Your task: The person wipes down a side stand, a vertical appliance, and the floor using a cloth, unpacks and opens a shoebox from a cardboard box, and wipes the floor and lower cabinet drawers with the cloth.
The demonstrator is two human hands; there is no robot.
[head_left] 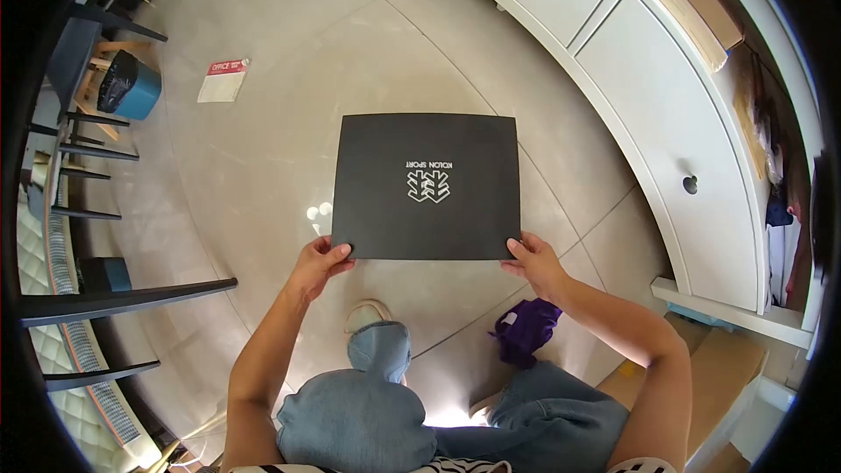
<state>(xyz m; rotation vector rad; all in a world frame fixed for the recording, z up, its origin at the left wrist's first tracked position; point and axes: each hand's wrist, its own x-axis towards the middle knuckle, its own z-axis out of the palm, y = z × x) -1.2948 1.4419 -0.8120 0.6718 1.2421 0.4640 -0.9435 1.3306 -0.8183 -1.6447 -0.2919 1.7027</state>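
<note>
A flat black box [429,228] fills the middle of the head view, its top face turned toward me. White lettering reading KOLON SPORT and a tree-like logo on it appear upside down. At the box's near left corner, my left hand [321,266] grips the edge with the thumb on top. My right hand [536,264] holds the near right corner the same way. The box's depth and underside are hidden. Below my right hand, a crumpled purple cloth item [526,331] with a white tag lies on the floor.
A white drawer cabinet [670,149] curves along the right, with an open shelf of boxes and bags. A cardboard box [723,377] sits at lower right. On the left are dark chair legs [131,300] and a blue bin [140,92]. A red-and-white packet [223,82] lies on the tiles.
</note>
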